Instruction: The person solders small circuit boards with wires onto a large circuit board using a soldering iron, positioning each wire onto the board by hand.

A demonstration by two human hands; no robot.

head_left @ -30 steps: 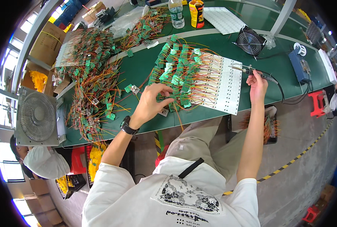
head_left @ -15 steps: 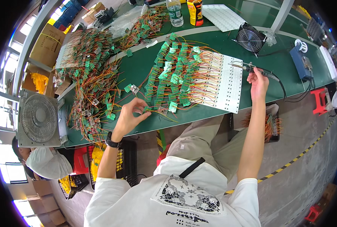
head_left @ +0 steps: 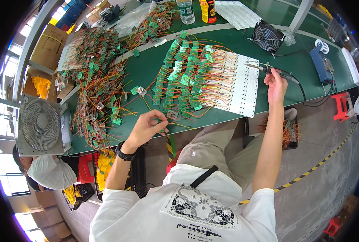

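The left hand point(head_left: 147, 127) has pulled back off the wired boards to the tabletop point(head_left: 147, 68) edge, fingers pinched on a small green board point(head_left: 160, 122), while the right hand point(head_left: 277, 84) keeps gripping the soldering iron point(head_left: 270, 70) over the white panel point(head_left: 244, 86).

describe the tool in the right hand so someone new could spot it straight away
Start at the long green bench and find the white panel with wired green boards along its left side. Just past its upper right corner, the right hand holds a soldering iron. It is the only thin dark pen-shaped tool there, metal tip pointing left, black cable trailing right.
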